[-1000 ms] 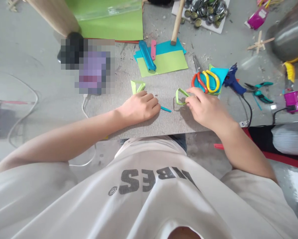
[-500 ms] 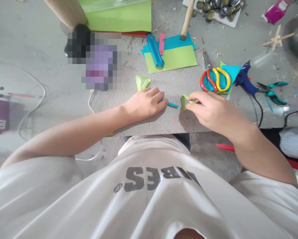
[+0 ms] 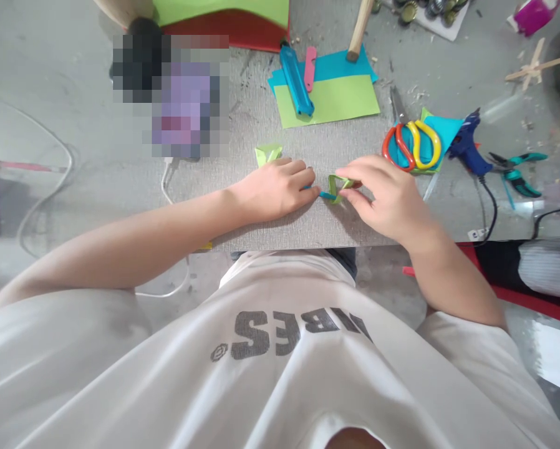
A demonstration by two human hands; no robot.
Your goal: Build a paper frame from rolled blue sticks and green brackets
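Leftward comes the green loop (image 3: 332, 186), pinched by the right hand (image 3: 386, 196), up to the blue strip (image 3: 327, 196) over the table (image 3: 233, 143); the left hand (image 3: 276, 191) grips that strip. Loop's folds look done, but no secured join shows.

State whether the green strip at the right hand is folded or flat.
Folded: the green strip bends at corners into a loop, pinched by the right hand.

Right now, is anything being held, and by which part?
The right hand pinches the green loop by its right end; whether the left hand grips the blue strip cannot be told.
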